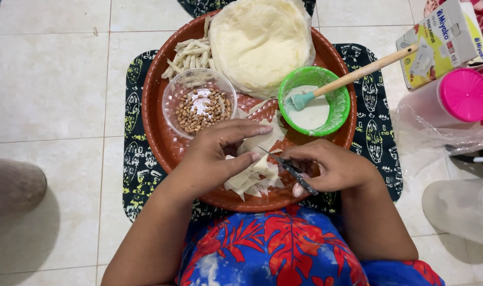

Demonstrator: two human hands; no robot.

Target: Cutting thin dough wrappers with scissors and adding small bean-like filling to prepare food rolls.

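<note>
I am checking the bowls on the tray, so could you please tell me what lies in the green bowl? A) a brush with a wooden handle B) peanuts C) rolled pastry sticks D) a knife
A: the brush rests its bristles in the green bowl, over a white liquid.

**A home floor set up for snack-making**

This looks like a home, with food prepared sitting on the floor. Pale glazed floor tiles [50, 79] surround a patterned dark cloth mat [135, 159] under a round woven tray [162, 143]. Beyond the hands stand a bowl of peanuts [200, 108], stacked dough wrappers [260, 42] and a green bowl [334, 114] with a pastry brush [352, 75].
</note>
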